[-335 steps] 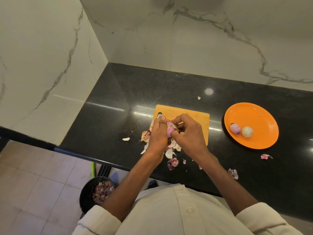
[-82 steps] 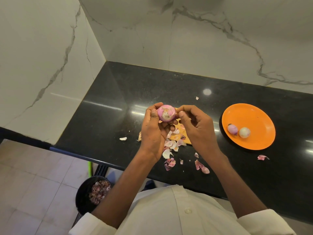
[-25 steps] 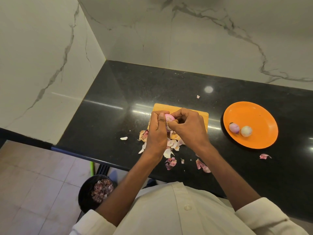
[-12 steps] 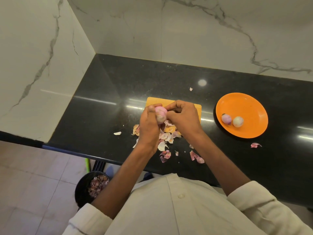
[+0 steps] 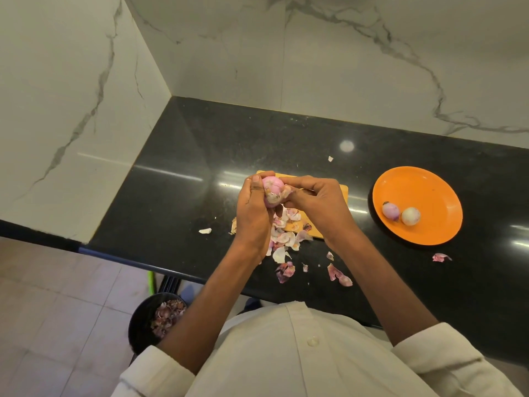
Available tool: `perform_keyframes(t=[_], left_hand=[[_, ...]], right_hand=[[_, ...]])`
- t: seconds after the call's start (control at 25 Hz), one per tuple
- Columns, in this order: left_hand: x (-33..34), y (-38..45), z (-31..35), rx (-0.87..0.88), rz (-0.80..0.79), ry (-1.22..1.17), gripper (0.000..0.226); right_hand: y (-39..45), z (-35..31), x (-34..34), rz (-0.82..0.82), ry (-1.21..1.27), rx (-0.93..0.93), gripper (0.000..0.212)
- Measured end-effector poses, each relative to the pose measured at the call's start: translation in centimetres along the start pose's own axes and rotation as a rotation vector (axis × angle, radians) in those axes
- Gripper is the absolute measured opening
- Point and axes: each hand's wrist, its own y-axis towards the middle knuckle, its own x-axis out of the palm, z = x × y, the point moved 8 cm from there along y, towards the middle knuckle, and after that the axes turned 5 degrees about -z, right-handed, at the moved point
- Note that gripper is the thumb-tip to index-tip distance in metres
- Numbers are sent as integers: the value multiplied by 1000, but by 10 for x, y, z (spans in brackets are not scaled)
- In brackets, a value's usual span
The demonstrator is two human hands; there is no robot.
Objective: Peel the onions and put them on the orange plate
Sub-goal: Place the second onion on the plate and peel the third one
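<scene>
Head view, item: onion [image 5: 272,191], pink, part-peeled, held up above the board [image 5: 342,190], clear of the tabletop [image 5: 186,179]. Left hand [image 5: 252,213]: curled round the onion from the left, thumb over its top, gripping. Right hand [image 5: 317,202]: touching the onion's right side, fingertips pinching a loose flap of skin low on that side. Risks, judged: slip from the left grip if the pull on the skin is sharp, the peeled surface likely slick, with a roll along the tabletop or off its near edge toward the floor; skin tearing short, leaving patches and calling for another pick; scraps falling wide of the board and adding to the peel [image 5: 283,236] strewn beneath the hands and at the tabletop's front. Plate [image 5: 429,190]: orange, well to the right of both hands, apart from the board, holding two peeled onions [image 5: 400,214] side by side and touching. Transfer to the plate not yet due; some skin left on the held onion.
</scene>
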Motion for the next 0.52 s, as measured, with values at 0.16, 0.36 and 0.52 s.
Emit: perform_keyframes(t=[0.16,0.36,0.52], left_hand=[[2,-2,6,27,-34,16,31],[1,-3,11,53,-47,105,32],[3,-6,10,89,-57,192,34]], right_hand=[[0,1,0,-10,9,-33,25],[-1,2,4,-49,169,14,26],[1,1,4,8,25,7,19]])
